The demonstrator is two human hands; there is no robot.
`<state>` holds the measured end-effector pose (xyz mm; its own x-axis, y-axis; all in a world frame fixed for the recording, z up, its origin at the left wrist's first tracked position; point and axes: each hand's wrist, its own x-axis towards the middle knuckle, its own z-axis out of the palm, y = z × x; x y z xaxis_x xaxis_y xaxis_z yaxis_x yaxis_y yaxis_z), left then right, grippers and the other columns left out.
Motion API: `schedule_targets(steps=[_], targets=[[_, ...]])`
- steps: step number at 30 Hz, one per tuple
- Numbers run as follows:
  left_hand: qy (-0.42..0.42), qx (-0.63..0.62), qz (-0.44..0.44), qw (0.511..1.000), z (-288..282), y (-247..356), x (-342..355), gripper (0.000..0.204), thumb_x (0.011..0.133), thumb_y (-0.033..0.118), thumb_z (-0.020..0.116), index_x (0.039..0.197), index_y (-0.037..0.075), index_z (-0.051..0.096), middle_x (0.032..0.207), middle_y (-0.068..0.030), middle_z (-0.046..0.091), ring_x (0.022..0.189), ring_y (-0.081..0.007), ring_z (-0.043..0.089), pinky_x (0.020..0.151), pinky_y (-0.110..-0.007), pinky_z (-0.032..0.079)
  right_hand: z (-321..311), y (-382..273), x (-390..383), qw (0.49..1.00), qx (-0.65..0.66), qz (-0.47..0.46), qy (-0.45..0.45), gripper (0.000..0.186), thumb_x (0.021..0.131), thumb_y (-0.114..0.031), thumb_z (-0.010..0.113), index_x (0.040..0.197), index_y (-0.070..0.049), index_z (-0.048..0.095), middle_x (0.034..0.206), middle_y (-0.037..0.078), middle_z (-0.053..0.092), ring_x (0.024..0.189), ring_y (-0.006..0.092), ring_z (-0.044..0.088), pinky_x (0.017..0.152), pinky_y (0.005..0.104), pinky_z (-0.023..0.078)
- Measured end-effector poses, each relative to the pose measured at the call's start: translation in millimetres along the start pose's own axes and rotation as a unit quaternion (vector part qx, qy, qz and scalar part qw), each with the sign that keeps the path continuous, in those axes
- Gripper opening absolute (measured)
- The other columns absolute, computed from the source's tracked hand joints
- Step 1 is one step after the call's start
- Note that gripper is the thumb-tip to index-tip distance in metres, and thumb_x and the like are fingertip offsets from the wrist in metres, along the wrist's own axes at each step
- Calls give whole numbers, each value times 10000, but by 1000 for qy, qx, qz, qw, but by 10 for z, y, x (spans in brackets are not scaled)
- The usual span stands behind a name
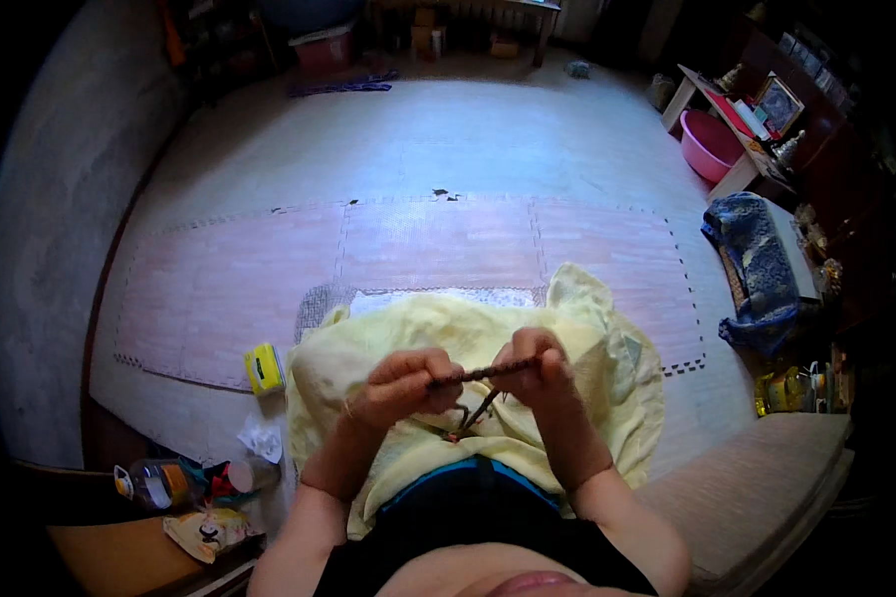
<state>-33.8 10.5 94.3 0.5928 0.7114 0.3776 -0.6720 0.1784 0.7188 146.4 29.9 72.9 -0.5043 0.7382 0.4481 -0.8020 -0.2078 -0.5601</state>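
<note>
Over my lap, a dark brown cord, twisted or braided in look [483, 373], stretches between my two fists. My left hand [406, 386] is closed round its left part. The right part is pinched in my right hand [536, 370], fingers pressed together. Thinner dark strands [481, 410] hang below and between the hands, reaching down to the cloth. Where they join the cord is too small to tell. A pale yellow cloth [358, 348] covers my lap, under both forearms.
A yellow package [264, 369] lies left of the cloth. Lower left are a plastic bottle [157, 485], crumpled white tissue [259, 438] and a snack bag [207, 532]. Foam mats [438, 244] cover the floor ahead. To the right are a cushioned seat [747, 488] and a pink basin [709, 145].
</note>
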Motion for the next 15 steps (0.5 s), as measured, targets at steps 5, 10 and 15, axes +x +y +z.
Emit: schedule_targets(steps=[5, 10, 15], targets=[[-56, -52, 199, 977, 219, 594, 305, 272, 834, 303, 414, 691, 74, 385, 466, 2, 324, 382, -112, 315, 348, -246, 271, 486, -492, 276, 990, -120, 20, -65, 402, 772, -349, 525, 794, 52, 511, 523, 38, 455, 382, 71, 314, 350, 215, 233], [-153, -178, 263, 936, 329, 1049, 308, 171, 870, 243, 344, 735, 144, 381, 504, 54, 354, 360, -28, 254, 382, -201, 227, 222, -636, 207, 967, -229, 60, -90, 391, 791, -317, 509, 858, 67, 538, 554, -6, 438, 428, 37, 326, 377, 173, 257], [-65, -192, 329, 922, 84, 1291, -94, 181, 871, 207, 337, 712, 126, 366, 501, 52, 303, 367, -7, 222, 313, -175, 154, -446, -529, -107, 959, -244, 144, 10, 329, 787, -303, 519, 744, 23, 526, 538, -15, 428, 427, 26, 304, 392, 161, 237]])
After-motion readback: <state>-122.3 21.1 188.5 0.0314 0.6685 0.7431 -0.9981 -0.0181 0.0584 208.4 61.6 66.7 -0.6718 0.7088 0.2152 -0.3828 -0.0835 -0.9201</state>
